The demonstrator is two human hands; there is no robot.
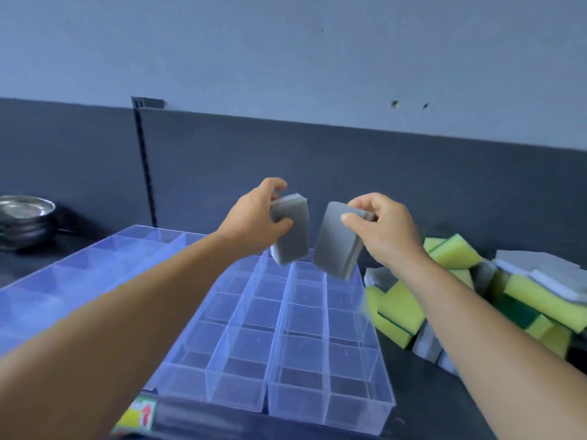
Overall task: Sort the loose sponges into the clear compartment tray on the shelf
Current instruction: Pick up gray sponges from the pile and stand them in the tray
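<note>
From the head view I have a grey sponge pinched in my left hand and a second grey sponge pinched in my right hand, both held above the far end of the clear compartment tray on the shelf. Every compartment I can see looks bare, so I judge sorting barely begun. The pile of loose sponges waits just right of the tray.

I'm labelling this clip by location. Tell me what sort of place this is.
Probably a shop or stockroom shelf. A dark shelf with a slotted upright rail holds a clear compartment tray, a heap of loose sponges and stacked metal bowls.
</note>
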